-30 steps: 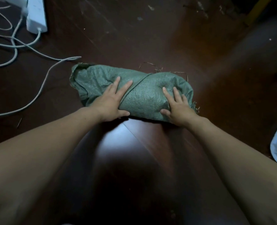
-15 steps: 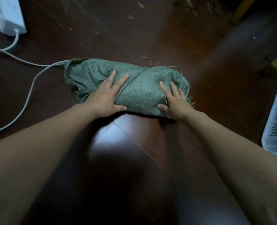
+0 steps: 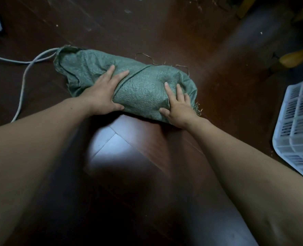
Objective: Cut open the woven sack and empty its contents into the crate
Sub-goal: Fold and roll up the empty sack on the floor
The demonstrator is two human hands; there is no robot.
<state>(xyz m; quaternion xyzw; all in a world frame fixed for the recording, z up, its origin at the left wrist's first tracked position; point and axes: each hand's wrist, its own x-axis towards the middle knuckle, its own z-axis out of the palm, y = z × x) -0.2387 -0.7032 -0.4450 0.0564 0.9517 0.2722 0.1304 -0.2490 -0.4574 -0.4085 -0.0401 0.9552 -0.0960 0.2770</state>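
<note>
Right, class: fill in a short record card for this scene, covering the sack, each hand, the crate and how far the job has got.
Main item: green woven sack lying on its side on the dark wooden floor, bulging; frayed threads at its right end
Left: left hand flat on the sack's left half, fingers straight
Right: right hand pressing near the right end, fingers straight
Container: white slotted crate at the right edge, apart from the sack, partly in view
Cutting tool: none visible
Progress: no cut visible; sack looks full
Other: white cable by the sack's left end
</note>
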